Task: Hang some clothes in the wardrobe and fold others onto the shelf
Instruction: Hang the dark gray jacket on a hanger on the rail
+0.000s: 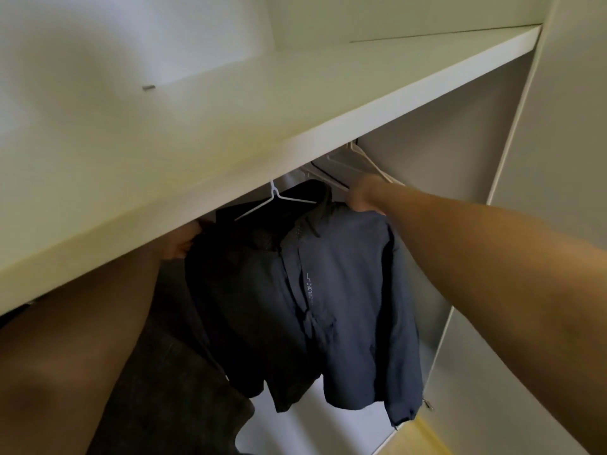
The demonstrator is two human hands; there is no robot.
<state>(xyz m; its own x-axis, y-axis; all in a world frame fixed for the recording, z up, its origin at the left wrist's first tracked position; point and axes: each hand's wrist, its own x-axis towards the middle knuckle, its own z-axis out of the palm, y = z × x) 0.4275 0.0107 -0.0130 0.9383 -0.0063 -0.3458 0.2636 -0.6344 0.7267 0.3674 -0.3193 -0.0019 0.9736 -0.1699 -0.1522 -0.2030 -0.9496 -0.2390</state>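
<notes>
- A navy jacket (341,290) is hanging inside the wardrobe, just below the front edge of the white shelf (230,126). Its front is facing the camera and a line of pale lettering is running down the chest.
- A white hanger (275,201) is sitting in the jacket's collar. Its hook is rising toward the underside of the shelf, and where it catches is hidden.
- The right hand (361,196) is gripping the top of the jacket's shoulder on the right side of the view, with fingers curled over the fabric and the forearm reaching in from the lower right.
- The left hand (180,245) is holding the jacket's other shoulder, with its fingers closing on the dark fabric. The shelf edge is covering most of this hand, so only the fingertips and part of the palm are showing.
- The jacket's sleeves are dangling loose, with the one on the right hanging lowest.
- A dark grey garment (170,372) is hanging just to the left of the jacket and partly behind it, beside the left forearm.
- Some empty hangers (358,159), pale with one dark, are hanging bunched together beyond the right hand, close under the shelf.
- The wardrobe side panel (558,142) is standing at the right, and a strip of yellowish floor (423,438) is showing below the jacket's hem.
</notes>
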